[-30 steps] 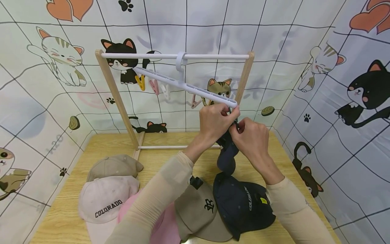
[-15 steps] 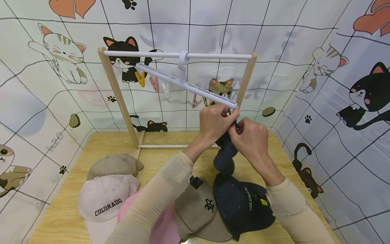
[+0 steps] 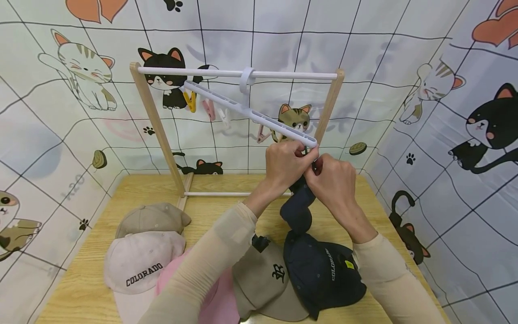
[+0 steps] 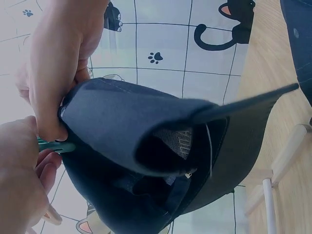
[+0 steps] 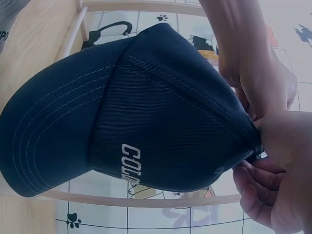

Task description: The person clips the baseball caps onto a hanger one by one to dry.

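A navy cap [image 3: 297, 211] hangs by one edge below the right end of a white hanger [image 3: 259, 116]. My left hand [image 3: 285, 164] is at that end and pinches a green clothespin [image 4: 57, 146], which sits at the cap's edge in the left wrist view. The fingers partly hide the clothespin. Close beside it, my right hand [image 3: 333, 180] pinches the gathered edge of the cap. In the right wrist view the cap's brim points left and white lettering shows on its front. Whether the clothespin's jaws bite the fabric cannot be seen.
The hanger tilts down to the right on a rack's white bar [image 3: 194, 71]. Yellow [image 3: 190, 102], pink [image 3: 209, 110] and other clothespins hang from it. On the wooden table [image 3: 218, 182] lie a tan cap [image 3: 151, 219], a COLORADO cap [image 3: 141, 258], and pink, khaki and navy caps.
The hanging cap's brim has swung slightly left. Both hands hold nearly the same place, the right one pressing a little closer to the left. The head view has shifted slightly.
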A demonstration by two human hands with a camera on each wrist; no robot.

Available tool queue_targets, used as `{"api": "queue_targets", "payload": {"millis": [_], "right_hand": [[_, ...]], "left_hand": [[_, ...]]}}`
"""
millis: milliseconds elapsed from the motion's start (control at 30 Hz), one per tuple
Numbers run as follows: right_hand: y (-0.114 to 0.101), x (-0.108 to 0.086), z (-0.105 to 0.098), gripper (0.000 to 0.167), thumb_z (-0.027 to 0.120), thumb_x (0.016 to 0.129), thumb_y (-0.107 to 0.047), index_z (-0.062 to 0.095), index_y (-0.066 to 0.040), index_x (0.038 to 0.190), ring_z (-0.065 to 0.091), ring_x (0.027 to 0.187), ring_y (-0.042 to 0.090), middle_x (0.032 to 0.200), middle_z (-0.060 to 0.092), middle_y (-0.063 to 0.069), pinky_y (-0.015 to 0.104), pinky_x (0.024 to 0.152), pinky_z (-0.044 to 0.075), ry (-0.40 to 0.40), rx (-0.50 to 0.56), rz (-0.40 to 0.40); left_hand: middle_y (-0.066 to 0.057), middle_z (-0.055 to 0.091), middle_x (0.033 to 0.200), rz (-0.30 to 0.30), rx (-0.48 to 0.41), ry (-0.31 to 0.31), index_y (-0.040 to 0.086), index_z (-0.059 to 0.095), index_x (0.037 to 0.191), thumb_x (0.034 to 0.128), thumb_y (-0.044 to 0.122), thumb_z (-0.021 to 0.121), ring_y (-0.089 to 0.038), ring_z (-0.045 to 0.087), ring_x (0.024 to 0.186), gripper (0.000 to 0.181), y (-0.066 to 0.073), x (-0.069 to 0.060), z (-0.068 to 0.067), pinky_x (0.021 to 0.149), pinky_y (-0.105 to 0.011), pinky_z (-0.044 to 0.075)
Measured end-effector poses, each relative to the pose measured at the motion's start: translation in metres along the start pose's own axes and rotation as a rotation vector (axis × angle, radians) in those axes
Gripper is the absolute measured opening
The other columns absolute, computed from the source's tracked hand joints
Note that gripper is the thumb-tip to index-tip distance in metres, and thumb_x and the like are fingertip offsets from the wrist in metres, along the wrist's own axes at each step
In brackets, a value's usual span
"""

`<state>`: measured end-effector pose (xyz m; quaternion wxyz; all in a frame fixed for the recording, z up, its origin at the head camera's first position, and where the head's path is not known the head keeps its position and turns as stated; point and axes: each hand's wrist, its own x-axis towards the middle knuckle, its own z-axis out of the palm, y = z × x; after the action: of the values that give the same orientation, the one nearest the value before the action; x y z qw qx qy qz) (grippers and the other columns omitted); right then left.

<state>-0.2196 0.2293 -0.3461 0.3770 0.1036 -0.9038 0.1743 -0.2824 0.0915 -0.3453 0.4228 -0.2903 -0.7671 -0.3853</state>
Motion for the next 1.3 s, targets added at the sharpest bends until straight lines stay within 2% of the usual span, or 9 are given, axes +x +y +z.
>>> {"api": "queue_targets", "payload": {"millis": [133, 233, 467, 667, 800, 1000, 1300], "right_hand": [[0.002, 0.0, 0.001, 0.041, 0.069, 0.101, -0.016, 0.055, -0.002, 0.065, 0.031, 0.044, 0.022, 0.053, 0.043, 0.008, 0.034, 0.05, 0.021, -0.001, 0.008, -0.005], [0.003, 0.0, 0.002, 0.04, 0.07, 0.101, -0.016, 0.057, -0.001, 0.066, 0.034, 0.043, 0.023, 0.053, 0.046, 0.011, 0.034, 0.05, 0.022, -0.002, 0.016, -0.008], [0.008, 0.0, 0.008, 0.039, 0.071, 0.103, -0.015, 0.059, 0.0, 0.068, 0.036, 0.043, 0.024, 0.054, 0.052, 0.013, 0.033, 0.05, 0.024, 0.0, 0.05, -0.011], [0.014, 0.002, 0.013, 0.036, 0.07, 0.103, -0.013, 0.059, 0.0, 0.071, 0.035, 0.044, 0.021, 0.056, 0.054, 0.015, 0.033, 0.051, 0.025, -0.015, 0.089, -0.004], [0.016, 0.005, 0.017, 0.031, 0.07, 0.103, -0.012, 0.065, 0.003, 0.076, 0.046, 0.046, 0.027, 0.06, 0.062, 0.018, 0.035, 0.054, 0.032, -0.022, 0.114, 0.016], [0.019, 0.008, 0.023, 0.029, 0.07, 0.106, -0.015, 0.073, 0.006, 0.085, 0.062, 0.055, 0.035, 0.069, 0.072, 0.02, 0.041, 0.059, 0.043, -0.047, 0.157, 0.045], [0.024, 0.014, 0.031, 0.027, 0.07, 0.107, -0.016, 0.075, 0.006, 0.093, 0.066, 0.062, 0.04, 0.077, 0.077, 0.023, 0.049, 0.062, 0.049, -0.078, 0.195, 0.104]], "left_hand": [[-0.001, 0.054, 0.051, -0.005, 0.008, -0.008, 0.013, 0.06, 0.058, 0.097, 0.024, 0.085, -0.003, 0.031, 0.048, 0.048, 0.001, -0.001, 0.0, 0.055, -0.015, 0.015], [-0.001, 0.055, 0.051, -0.018, 0.006, -0.022, 0.012, 0.061, 0.058, 0.0972, 0.025, 0.085, -0.005, 0.033, 0.047, 0.048, 0.001, -0.002, 0.0, 0.055, -0.015, 0.015], [-0.002, 0.066, 0.056, -0.071, -0.018, -0.064, 0.012, 0.069, 0.065, 0.0976, 0.034, 0.089, -0.014, 0.053, 0.047, 0.044, -0.002, -0.003, 0.001, 0.053, -0.016, 0.021], [-0.003, 0.078, 0.071, -0.088, -0.039, -0.098, 0.011, 0.079, 0.084, 0.1016, 0.033, 0.085, -0.015, 0.067, 0.057, 0.029, -0.006, -0.004, 0.0, 0.052, -0.018, 0.036], [-0.005, 0.083, 0.082, -0.105, -0.047, -0.132, 0.009, 0.084, 0.097, 0.1047, 0.032, 0.08, -0.016, 0.075, 0.066, 0.025, -0.009, -0.004, -0.002, 0.055, -0.022, 0.048], [-0.004, 0.084, 0.087, -0.148, -0.036, -0.166, 0.009, 0.085, 0.104, 0.1057, 0.031, 0.078, -0.018, 0.076, 0.071, 0.023, -0.012, -0.009, -0.007, 0.061, -0.028, 0.055], [-0.004, 0.084, 0.089, -0.176, -0.045, -0.177, 0.011, 0.087, 0.11, 0.1066, 0.031, 0.077, -0.016, 0.077, 0.074, 0.023, -0.016, -0.017, -0.02, 0.065, -0.031, 0.058]]}}
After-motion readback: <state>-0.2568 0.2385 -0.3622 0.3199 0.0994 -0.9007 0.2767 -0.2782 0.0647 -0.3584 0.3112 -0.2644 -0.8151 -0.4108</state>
